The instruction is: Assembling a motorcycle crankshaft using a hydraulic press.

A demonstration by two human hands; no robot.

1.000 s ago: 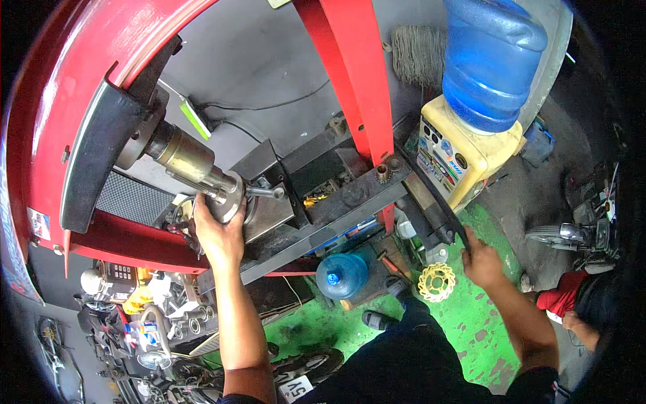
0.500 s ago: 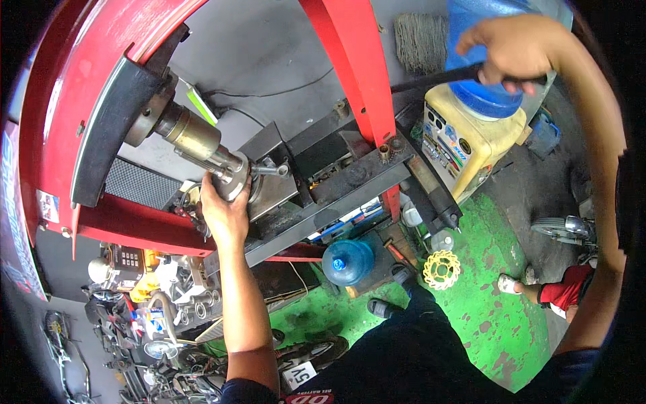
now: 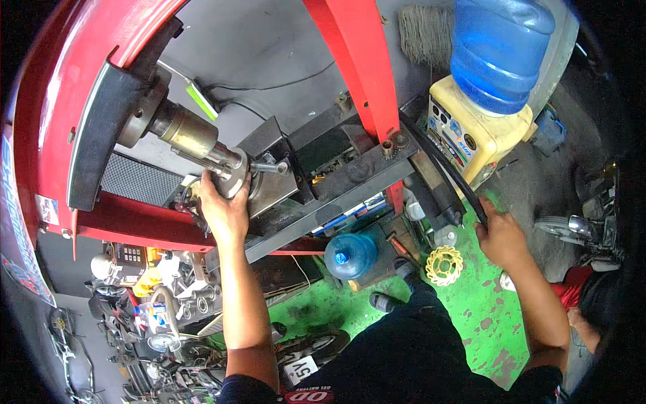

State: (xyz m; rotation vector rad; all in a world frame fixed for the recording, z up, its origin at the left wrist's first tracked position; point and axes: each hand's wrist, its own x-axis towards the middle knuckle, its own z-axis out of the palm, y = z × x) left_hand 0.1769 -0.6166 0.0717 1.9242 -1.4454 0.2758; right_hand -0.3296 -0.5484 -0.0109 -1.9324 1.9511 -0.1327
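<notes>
My left hand (image 3: 226, 210) is closed around the edge of a round metal crankshaft web (image 3: 235, 176). A connecting rod (image 3: 269, 167) sticks out from it to the right. The crankshaft sits on a steel block (image 3: 286, 185) on the press bed, under the cylindrical ram (image 3: 192, 133), which seems to meet its upper side. Low on the right, my right hand (image 3: 502, 236) grips the end of a long black pump lever (image 3: 449, 167). The lever slopes down from behind the red press upright (image 3: 360, 67). The far side of the crankshaft is partly hidden.
A blue water jug (image 3: 501, 54) stands on a yellow dispenser (image 3: 464, 128) beyond the lever. Another blue jug (image 3: 350, 256), a hammer (image 3: 402, 246) and a yellow brake disc (image 3: 444, 265) are below. Motorcycle parts (image 3: 155, 316) crowd the lower left; another person (image 3: 585, 303) is at right.
My right hand has swung the lever down from high at the upper right to beside the dispenser. My left hand stays on the crankshaft.
</notes>
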